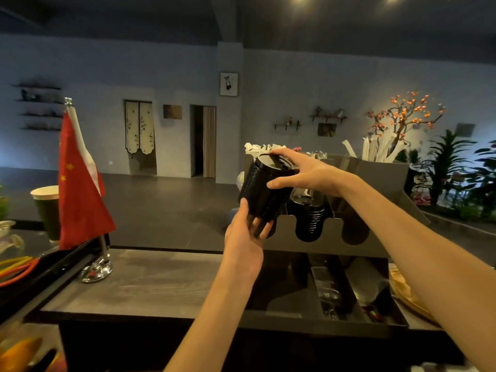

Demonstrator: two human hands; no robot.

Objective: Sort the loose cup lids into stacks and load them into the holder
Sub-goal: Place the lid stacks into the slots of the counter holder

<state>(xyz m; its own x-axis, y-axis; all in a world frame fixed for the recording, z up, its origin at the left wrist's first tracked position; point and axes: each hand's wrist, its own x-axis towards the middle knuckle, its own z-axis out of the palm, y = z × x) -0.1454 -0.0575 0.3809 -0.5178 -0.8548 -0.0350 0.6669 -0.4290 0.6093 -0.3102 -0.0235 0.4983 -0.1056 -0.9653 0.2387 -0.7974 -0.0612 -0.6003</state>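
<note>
The stack of black lids (pixel 264 190) hangs tilted over the left slot of the lid holder (pixel 332 234), long axis leaning up-left. The left hand (pixel 245 237) cups its base, fingers curled; the right hand (pixel 303 171) pinches the top (nearer the holder).

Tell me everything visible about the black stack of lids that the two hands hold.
The stack of lids is black, glossy plastic, ribbed by its nested rims, tilted with its top toward the camera. The left hand grips its lower end; the right hand holds its top. It hangs over the leftmost slot of the grey holder.
</note>
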